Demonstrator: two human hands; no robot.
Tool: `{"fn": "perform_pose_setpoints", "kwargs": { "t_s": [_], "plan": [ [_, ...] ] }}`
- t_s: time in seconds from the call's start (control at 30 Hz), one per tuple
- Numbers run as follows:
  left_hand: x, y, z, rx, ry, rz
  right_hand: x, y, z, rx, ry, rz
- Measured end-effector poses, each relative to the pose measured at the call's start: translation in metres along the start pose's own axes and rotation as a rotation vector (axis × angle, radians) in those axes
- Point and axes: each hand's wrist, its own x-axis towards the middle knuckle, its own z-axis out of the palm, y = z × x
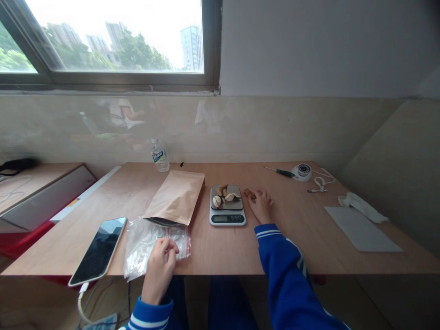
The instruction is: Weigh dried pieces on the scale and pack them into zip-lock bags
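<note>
My left hand point(161, 261) rests at the table's front edge with curled fingers pinching a clear zip bag point(144, 243) that has a red seal. My right hand point(261, 205) lies on the table just right of a small digital scale point(227, 206), its fingertips closed around a brown nut piece point(249, 193). Several pale nut shells and pieces point(224, 195) sit on the scale's steel plate. A brown paper pouch point(177, 196), open toward me, lies left of the scale and partly over the zip bag.
A phone point(99, 250) on a cable lies at the front left. A small bottle point(160, 156) stands at the back. A green screwdriver point(280, 172), a round white device point(302, 172) with a cord, a crumpled tissue point(360, 205) and a grey sheet point(360, 228) occupy the right side.
</note>
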Motion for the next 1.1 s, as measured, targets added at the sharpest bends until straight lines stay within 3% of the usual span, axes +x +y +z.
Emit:
{"fn": "perform_pose_setpoints", "kwargs": {
  "t_s": [0.13,0.27,0.37,0.47,0.6,0.73,0.83,0.9,1.0,1.1],
  "plan": [
    [-0.002,0.003,-0.002,0.015,0.034,0.017,0.0,-0.001,-0.001,0.0,0.0,0.013],
    [-0.002,0.005,0.011,0.16,0.136,0.01,0.0,-0.002,-0.002,0.014,0.016,0.001],
    [-0.003,0.0,0.025,0.339,0.104,0.031,-0.001,-0.001,-0.004,0.046,0.054,-0.013],
    [-0.002,-0.004,0.027,0.353,0.023,0.009,-0.002,0.0,-0.005,0.096,0.107,-0.026],
    [0.001,0.006,0.0,0.202,0.004,0.006,-0.002,-0.001,-0.006,0.147,0.193,-0.042],
    [-0.007,0.043,-0.042,0.106,0.107,0.036,-0.003,-0.008,-0.018,0.21,0.254,-0.05],
    [-0.016,0.07,-0.057,0.013,0.193,0.009,-0.015,-0.02,-0.034,0.348,0.27,-0.106],
    [-0.016,0.076,-0.048,-0.051,0.319,0.001,-0.034,-0.033,-0.045,0.487,0.293,-0.156],
    [-0.008,0.061,-0.014,-0.145,0.384,0.052,-0.073,-0.058,-0.059,0.641,0.29,-0.193],
    [0.0,0.038,0.019,-0.148,0.363,0.048,-0.115,-0.085,-0.072,0.791,0.111,-0.13]
  ]
}}
